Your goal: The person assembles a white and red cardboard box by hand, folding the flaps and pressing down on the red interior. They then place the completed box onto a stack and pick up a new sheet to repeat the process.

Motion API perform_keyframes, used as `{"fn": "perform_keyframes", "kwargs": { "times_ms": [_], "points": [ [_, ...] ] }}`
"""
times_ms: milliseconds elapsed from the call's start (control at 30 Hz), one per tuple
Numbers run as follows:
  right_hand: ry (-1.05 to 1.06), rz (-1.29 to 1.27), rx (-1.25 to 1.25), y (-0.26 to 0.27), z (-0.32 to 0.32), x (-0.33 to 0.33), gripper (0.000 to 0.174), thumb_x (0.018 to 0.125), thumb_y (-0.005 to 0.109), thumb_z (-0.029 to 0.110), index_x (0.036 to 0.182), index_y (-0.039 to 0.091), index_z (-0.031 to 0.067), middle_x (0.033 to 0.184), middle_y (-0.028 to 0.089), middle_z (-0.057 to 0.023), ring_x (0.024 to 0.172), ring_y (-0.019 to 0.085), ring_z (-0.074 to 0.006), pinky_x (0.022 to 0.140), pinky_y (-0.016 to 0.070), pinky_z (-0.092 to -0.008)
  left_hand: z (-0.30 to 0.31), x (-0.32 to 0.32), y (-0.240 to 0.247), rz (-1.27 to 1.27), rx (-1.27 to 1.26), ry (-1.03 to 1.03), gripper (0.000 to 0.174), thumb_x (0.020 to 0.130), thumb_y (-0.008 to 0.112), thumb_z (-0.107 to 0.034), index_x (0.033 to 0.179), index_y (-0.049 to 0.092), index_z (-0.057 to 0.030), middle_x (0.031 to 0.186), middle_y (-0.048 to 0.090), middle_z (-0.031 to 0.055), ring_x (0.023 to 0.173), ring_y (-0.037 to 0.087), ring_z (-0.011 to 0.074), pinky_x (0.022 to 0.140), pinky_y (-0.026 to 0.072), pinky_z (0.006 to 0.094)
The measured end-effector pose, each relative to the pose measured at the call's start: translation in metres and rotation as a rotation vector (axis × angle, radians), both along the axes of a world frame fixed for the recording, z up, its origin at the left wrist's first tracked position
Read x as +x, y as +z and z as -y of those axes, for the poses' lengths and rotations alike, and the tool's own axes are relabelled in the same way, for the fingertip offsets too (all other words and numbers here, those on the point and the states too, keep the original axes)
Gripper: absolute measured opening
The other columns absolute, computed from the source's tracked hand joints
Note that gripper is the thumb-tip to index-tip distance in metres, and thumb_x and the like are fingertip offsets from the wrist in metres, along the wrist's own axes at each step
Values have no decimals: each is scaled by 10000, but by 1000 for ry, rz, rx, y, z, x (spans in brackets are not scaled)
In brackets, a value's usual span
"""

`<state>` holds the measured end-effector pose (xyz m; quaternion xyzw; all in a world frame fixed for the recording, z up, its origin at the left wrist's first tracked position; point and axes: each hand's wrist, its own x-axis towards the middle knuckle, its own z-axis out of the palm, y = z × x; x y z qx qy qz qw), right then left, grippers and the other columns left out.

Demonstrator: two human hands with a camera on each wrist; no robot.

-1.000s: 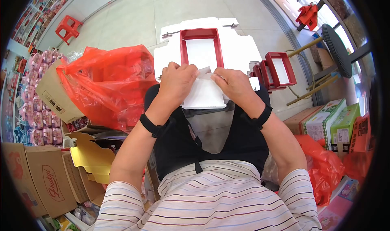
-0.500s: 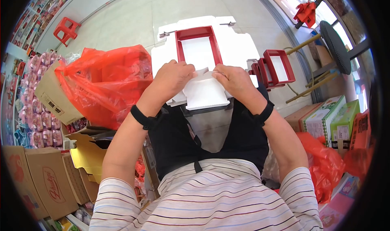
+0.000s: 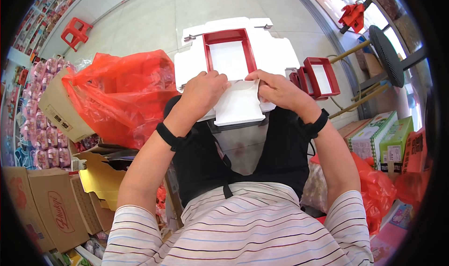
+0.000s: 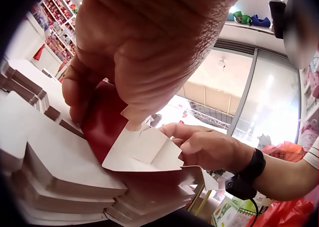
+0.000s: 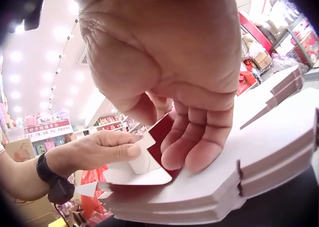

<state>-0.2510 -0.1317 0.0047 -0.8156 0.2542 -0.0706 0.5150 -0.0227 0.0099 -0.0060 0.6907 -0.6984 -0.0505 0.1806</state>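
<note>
A shallow cardboard box (image 3: 228,58), red on its raised walls and white inside, sits half folded on a stack of flat white box blanks (image 3: 277,55) over the person's lap. Its near flap (image 3: 239,111) hangs toward the person, white side up. At the near left corner the left hand (image 3: 203,90) pinches the wall, thumb inside against the white card and fingers along the red outside (image 4: 103,121). The right hand (image 3: 280,92) grips the near right corner, where a small white tab stands by its thumb. In the right wrist view its fingers bend down the red wall (image 5: 160,133).
Folded red trays (image 3: 322,79) stand right of the stack. On the left are a large red plastic bag (image 3: 126,95), cartons (image 3: 58,207) and packed pink goods (image 3: 44,125). Boxes (image 3: 374,137) and another red bag (image 3: 369,186) lie at the right. Farther off is a red stool (image 3: 77,32).
The right hand has shifted slightly right and turned at its corner. White tabs that stuck up between the hands no longer show there; one stands beside the right thumb. The left hand stays at its corner.
</note>
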Motion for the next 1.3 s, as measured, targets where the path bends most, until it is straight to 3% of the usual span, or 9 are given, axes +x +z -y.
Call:
{"fn": "perform_keyframes", "kwargs": {
  "times_ms": [167,300,467,567,667,767,867,1167,1300],
  "points": [
    [68,164,-400,-16,6,4,215,987,632,149,1160,685,32,921,720,-185,823,705,-363,787,556,-445,0,1,-3,7,-54,-6,232,1068,612,-276,969,682,-78,889,663,109,881,654,349,776,531,474],
    [-27,78,-635,-9,-6,10,159,993,642,183,1047,671,37,937,723,-180,877,703,-409,789,558,-486,0,0,-3,3,-38,0,194,1055,632,-267,1062,707,-87,1015,681,111,943,681,340,816,559,461],
    [-16,91,-586,-13,-1,13,157,993,654,184,1005,680,29,938,711,-186,887,695,-417,787,550,-487,-23,-8,23,-168,-69,162,303,1010,697,-188,1293,650,-90,1240,656,151,1026,705,325,872,589,434],
    [-14,91,-566,-13,1,12,147,995,650,165,1003,682,22,938,704,-193,888,689,-420,786,546,-484,-49,17,-4,-378,-209,97,392,961,711,-111,1331,592,-58,1275,644,169,1056,686,346,923,569,438],
    [-5,103,-558,-14,2,13,145,995,642,157,1002,677,16,929,698,-198,883,684,-422,783,543,-483,-71,33,-10,-133,-179,-163,434,892,706,-36,1310,588,-34,1277,646,166,1109,659,370,991,534,443],
    [5,125,-540,-13,2,14,146,994,639,153,999,670,10,921,693,-201,875,678,-422,780,538,-482,-65,18,-3,-180,-213,-167,467,812,739,-1,1258,603,-37,1246,657,166,1165,634,388,1037,503,455],
    [13,127,-539,-12,3,14,149,993,639,154,995,665,7,913,688,-204,871,673,-422,779,533,-484,-50,27,-19,-156,-233,-163,457,760,771,9,1189,616,-31,1202,681,147,1133,657,375,996,528,442],
    [45,94,-558,-11,7,11,175,1001,632,167,993,652,-6,896,676,-217,871,663,-432,772,521,-491,-44,28,-7,-57,-271,-249,361,782,743,34,1125,664,-45,1129,725,124,1048,706,333,917,587,439],
    [61,37,-560,-6,10,2,191,1006,627,177,993,647,-13,895,673,-220,872,662,-431,777,519,-488,-37,26,-15,-128,-250,-284,456,757,776,32,1192,681,-68,1173,712,99,1098,690,322,957,570,428]
  ]
}}
